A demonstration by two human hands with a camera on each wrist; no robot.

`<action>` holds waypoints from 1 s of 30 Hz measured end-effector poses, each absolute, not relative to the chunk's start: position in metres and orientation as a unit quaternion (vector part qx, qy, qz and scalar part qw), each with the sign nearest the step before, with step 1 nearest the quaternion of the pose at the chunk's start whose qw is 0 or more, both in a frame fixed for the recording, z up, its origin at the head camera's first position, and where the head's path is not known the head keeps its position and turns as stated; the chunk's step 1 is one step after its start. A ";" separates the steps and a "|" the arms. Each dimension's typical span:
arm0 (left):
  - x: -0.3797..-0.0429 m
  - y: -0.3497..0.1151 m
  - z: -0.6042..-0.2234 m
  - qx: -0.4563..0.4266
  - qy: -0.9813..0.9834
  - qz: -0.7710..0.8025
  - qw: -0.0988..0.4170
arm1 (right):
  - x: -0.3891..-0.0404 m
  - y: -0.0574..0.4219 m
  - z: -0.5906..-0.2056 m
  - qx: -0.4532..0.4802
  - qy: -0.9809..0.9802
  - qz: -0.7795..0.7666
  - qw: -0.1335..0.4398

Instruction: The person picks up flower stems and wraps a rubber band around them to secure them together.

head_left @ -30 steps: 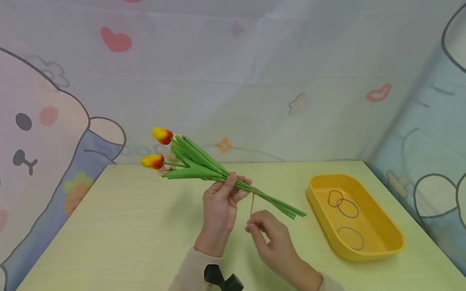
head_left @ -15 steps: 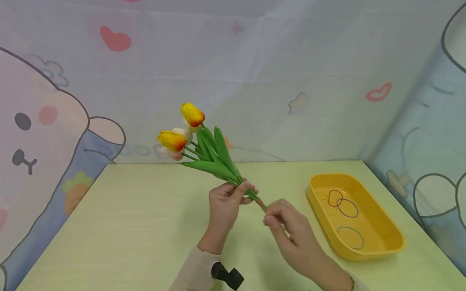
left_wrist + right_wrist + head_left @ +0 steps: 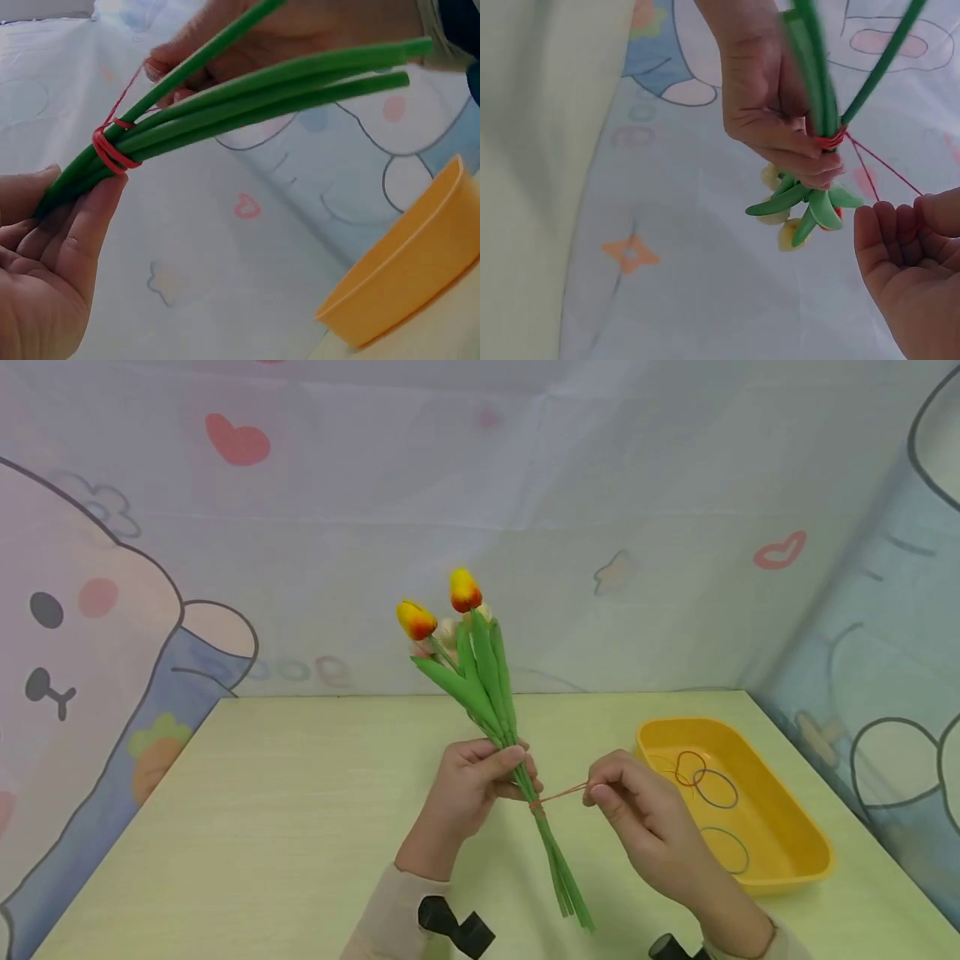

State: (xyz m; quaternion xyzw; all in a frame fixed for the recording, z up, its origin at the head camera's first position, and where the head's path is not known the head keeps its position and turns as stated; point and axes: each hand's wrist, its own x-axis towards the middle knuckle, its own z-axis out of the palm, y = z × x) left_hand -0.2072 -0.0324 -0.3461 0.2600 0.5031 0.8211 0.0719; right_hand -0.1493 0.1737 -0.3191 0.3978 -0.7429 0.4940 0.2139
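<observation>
A bunch of artificial tulips (image 3: 491,677) with yellow-red and paler heads stands tilted above the table, heads up and stems down. My left hand (image 3: 476,781) grips its green stems just below the leaves. Close under those fingers, a red rubber band (image 3: 111,154) is wound several times around the stems. My right hand (image 3: 648,822) pinches a loop of this band and holds it stretched out to the right of the stems. In the right wrist view two taut strands run from the stems to the right fingers (image 3: 911,221). One stem splays apart from the others below the band.
A yellow tray (image 3: 795,827) stands on the table at the right, behind the right hand. Several rubber bands, among them a blue one (image 3: 716,788) and a green one (image 3: 738,852), lie in it. A printed cloth (image 3: 375,527) hangs behind the table (image 3: 262,818).
The bunch has swung from lying nearly flat to more upright, its heads moving right. My right hand has moved right and up, from below the stems to beside them, still pulling the band.
</observation>
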 end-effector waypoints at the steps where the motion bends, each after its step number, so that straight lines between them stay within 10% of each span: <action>1: -0.207 -0.033 -0.346 0.262 0.483 0.831 0.087 | -0.150 0.174 -0.320 0.399 -0.741 0.496 0.213; 15: -0.205 -0.028 -0.345 0.183 0.297 0.920 0.177 | -0.152 0.168 -0.350 0.382 -0.734 0.530 0.185; 30: -0.200 -0.011 -0.342 0.070 0.310 0.946 0.069 | -0.144 0.114 -0.389 0.290 -0.656 0.655 0.238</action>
